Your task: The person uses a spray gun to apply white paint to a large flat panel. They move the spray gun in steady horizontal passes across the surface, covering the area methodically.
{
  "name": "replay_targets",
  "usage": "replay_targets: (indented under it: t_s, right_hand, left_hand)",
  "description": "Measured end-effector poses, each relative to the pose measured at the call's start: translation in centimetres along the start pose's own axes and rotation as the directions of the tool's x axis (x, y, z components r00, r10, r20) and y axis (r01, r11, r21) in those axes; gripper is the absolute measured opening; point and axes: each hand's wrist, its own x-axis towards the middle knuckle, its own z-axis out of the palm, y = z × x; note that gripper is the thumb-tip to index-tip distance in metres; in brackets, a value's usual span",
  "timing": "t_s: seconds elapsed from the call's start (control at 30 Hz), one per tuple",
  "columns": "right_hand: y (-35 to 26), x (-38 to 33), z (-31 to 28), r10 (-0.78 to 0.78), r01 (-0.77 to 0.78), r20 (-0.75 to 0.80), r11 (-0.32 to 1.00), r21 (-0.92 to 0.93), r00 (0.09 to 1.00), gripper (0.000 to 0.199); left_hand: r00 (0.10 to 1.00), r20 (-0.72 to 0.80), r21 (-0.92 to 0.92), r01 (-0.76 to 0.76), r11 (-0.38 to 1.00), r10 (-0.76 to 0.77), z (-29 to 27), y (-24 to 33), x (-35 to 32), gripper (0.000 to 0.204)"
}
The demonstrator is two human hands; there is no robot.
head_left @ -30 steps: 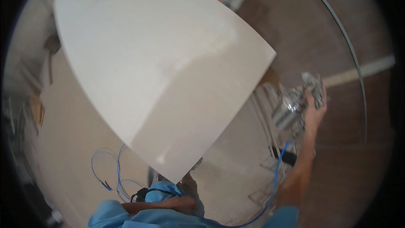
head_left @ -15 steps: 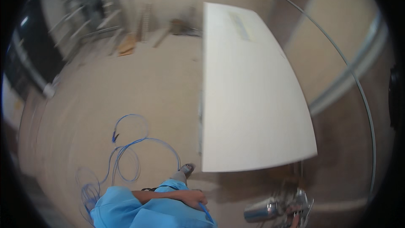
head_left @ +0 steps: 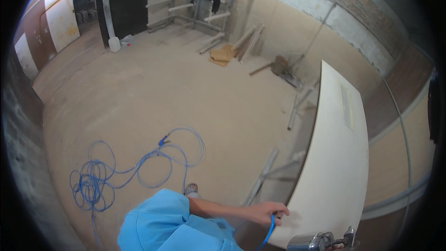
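My left hand reaches across from the blue sleeve, its fingers curled around a blue air hose. It is at the near left edge of a long white panel; whether it touches the panel I cannot tell. A shiny metal spray gun with a rounded cup shows at the lower edge, over the panel's near end. Only a sliver of my right hand shows behind it, closed on the gun; most of it is cut off by the picture's edge.
Loose coils of blue hose lie on the dusty floor at my left. Metal stand bars stick out beside the panel. Farther back are cardboard, slatted strips, a rack and a white jug.
My view has swung left, so the panel now sits farther right. My left hand has moved right, from in front of my body to the panel's edge, with the hose still in it.
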Motion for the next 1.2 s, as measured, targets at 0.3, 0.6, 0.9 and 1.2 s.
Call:
replay_targets:
  t_s: [0.3,0.6,0.9,1.2]
  right_hand:
    - [-5.3,0.4,23.8,-0.025,-0.085,0.267,0.917,0.390,0.963,0.052]
    - [-7.5,12.1,50.9,-0.083,-0.236,0.512,0.816,0.527,0.855,0.048]
    - [-10.9,8.1,45.9,-0.030,-0.369,0.556,0.719,0.589,0.830,0.054]
    - [-4.4,44.4,79.8,-0.100,-0.052,0.221,0.803,0.593,0.970,0.055]
  left_hand:
    - [0.956,-0.209,-0.173,0.170,0.970,-0.204,-29.7,-1.4,-3.3,0.102]
    - [0.790,-0.433,-0.280,0.340,0.898,-0.434,-53.8,-4.5,0.9,0.100]
    - [0.846,-0.393,-0.219,0.295,0.930,-0.361,-53.9,1.8,-1.6,0.092]
    - [0.856,0.223,-0.287,0.515,0.808,-0.466,-97.0,-9.3,40.1,0.072]
